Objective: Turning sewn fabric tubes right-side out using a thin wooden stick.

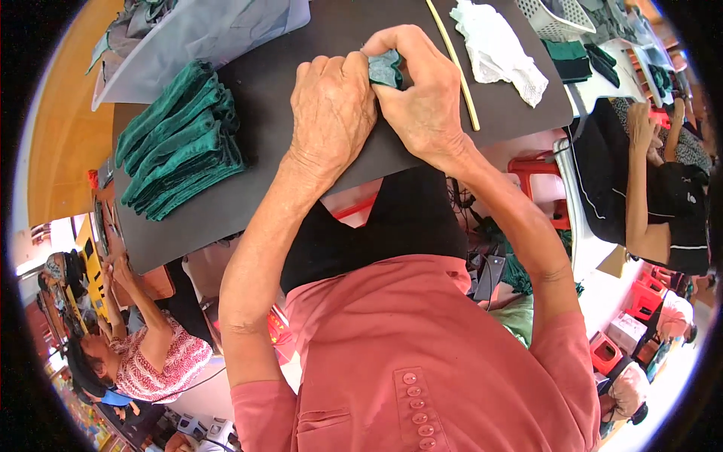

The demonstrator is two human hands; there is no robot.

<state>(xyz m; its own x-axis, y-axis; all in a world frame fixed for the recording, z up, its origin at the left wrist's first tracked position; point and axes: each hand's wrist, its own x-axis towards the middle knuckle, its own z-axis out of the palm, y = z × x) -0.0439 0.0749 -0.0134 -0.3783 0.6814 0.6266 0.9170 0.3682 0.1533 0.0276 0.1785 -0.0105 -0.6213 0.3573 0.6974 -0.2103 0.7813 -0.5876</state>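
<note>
Dark tabletop (260, 105) fills the upper part of the view, and behind it is a busy workroom, with a seated person in a patterned top (162, 361) at eight o'clock. Near twelve o'clock, both hands meet above the table, holding a small green cloth piece (385, 69) between them. Right hand (425, 98) is bent into a ring, its thumb and index finger closed on the cloth. Left hand (331, 105) is curled nearly into a fist and seems to grip the other edge, though its fingertips are hidden; perhaps this two-sided hold keeps the soft fabric steady. At ten o'clock lies a stack of green velvet pieces (181, 147), probably put there to be within easy reach of the left hand. Beyond it, towards eleven, stands a translucent tub (177, 68) with greyish cloth. At one o'clock, a thin yellow strip (454, 64) and a white lacy cloth (493, 49) lie beside the right hand, possibly set aside to leave the middle free.
</note>
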